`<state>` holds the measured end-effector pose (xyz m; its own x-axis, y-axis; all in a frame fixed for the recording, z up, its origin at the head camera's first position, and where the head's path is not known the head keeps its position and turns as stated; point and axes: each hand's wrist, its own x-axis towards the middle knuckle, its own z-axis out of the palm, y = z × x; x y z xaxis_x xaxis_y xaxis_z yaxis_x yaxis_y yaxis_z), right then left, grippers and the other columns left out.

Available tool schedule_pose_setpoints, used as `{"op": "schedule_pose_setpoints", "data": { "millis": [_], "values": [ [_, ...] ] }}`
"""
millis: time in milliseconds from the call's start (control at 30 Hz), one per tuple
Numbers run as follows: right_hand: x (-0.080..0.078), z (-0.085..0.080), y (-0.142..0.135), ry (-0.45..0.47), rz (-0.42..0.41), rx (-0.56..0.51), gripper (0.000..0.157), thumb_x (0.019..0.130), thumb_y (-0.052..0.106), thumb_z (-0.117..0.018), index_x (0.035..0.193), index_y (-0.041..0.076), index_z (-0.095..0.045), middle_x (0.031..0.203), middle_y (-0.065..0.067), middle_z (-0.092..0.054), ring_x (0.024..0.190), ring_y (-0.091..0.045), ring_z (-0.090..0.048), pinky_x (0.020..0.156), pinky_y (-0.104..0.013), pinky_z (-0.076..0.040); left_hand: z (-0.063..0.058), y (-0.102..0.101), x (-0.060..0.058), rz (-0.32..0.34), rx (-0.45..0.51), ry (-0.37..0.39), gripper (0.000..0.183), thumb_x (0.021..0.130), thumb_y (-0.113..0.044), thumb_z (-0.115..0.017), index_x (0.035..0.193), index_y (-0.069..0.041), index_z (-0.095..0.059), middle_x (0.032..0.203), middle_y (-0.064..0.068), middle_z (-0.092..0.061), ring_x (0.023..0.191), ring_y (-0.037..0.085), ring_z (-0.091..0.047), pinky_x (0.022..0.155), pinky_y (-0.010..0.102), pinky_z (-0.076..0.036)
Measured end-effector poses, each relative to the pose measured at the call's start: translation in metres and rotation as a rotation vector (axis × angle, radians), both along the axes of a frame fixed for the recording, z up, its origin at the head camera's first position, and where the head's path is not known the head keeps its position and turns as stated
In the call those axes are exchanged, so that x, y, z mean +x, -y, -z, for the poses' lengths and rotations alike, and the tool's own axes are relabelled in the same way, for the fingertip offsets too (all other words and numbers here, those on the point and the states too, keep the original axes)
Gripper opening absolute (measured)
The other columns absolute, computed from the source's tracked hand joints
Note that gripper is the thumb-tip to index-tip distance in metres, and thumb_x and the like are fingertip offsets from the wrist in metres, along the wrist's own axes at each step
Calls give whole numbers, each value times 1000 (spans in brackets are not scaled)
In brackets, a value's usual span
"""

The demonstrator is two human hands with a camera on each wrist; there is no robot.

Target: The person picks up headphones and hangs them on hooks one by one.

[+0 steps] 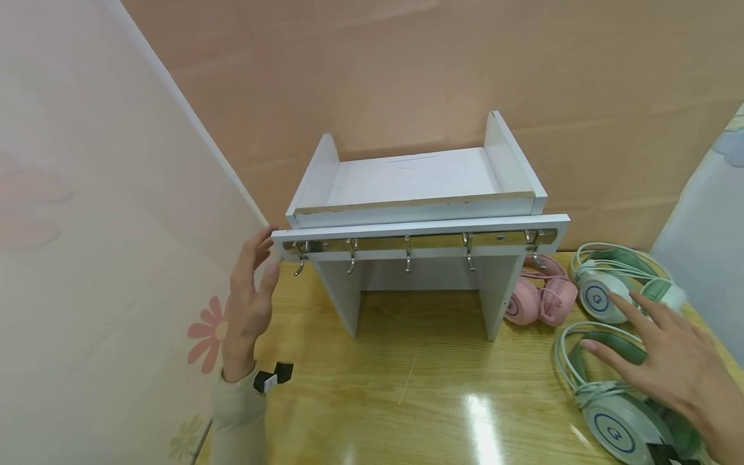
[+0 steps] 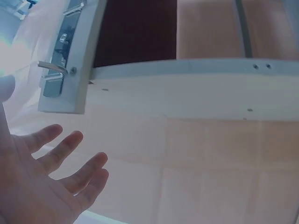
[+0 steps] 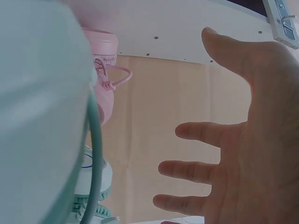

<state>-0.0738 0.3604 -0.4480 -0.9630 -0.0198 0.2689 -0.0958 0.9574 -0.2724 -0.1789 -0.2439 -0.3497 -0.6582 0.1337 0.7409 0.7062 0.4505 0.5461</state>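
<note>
Although a bare tan edge runs along its front lip, the white board shelf unit (image 1: 413, 174) is pale elsewhere: an open tray between raised sides, standing on two side panels on a yellow wood-grain table (image 1: 430, 368). Across its front runs a long white rail (image 1: 433, 228) faced with a shiny brass-toned strip, from which five silvery metal hooks (image 1: 408, 252) hang. To the right lie corded headphones — a pink plastic pair (image 1: 555, 300) beside the unit's right panel, a white-and-green pair (image 1: 601, 297) farther back, and a second white-and-green pair (image 1: 613, 429) nearer the front, with a blue ring on its ear cup.

The left hand (image 1: 252, 297), fingers loose and holding nothing, is just beside the rail's left end; the left wrist view shows a gap there. The right hand (image 1: 677, 361) — fingers spread, grasping nothing — hovers over the nearer green pair, its fingertips overlapping the farther pair from above; whether it touches either, I cannot tell.

The right hand covers part of the nearer pair, and the right panel hides some of the pink one. In the right wrist view a large pale green shape is blurred and cut off; the left wrist view crops the left thumb.
</note>
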Motion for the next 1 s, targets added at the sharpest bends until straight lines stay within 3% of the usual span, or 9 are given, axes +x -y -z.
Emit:
{"op": "schedule_pose_setpoints", "data": {
  "millis": [167, 400, 700, 1000],
  "values": [
    [-2, 0, -3, 6, 0, -11, 101, 88, 59, -79, 165, 9, -37, 163, -36, -34, 130, -68, -40, 95, -80, -33, -9, -5, 1, 41, 67, -18, 45, 111, -9, -41, 154, -1, -51, 151, 16, -58, 134, 21, -62, 113, 33, -48],
    [1, 2, -10, 43, 25, -27, 101, 90, 58, -77, 166, 7, -35, 161, -39, -33, 128, -72, -38, 97, -84, -28, -16, -11, 0, 98, 119, 6, 43, 112, -8, -38, 153, 3, -50, 150, 22, -57, 131, 23, -62, 111, 28, -49],
    [6, 6, -17, 43, 40, -10, 103, 92, 58, -75, 168, 7, -28, 160, -42, -33, 127, -72, -38, 100, -83, -29, -16, -17, -5, 191, 188, 17, 41, 113, -7, -37, 149, 10, -48, 148, 11, -59, 129, 22, -62, 110, 31, -50],
    [11, 11, -25, 26, 42, -39, 98, 92, 54, -77, 165, 4, -34, 158, -41, -36, 124, -71, -41, 95, -81, -33, -15, -19, -6, 212, 196, 21, 40, 113, -5, -38, 148, 12, -48, 147, 5, -60, 132, 19, -60, 114, 28, -46]
  ]
}}
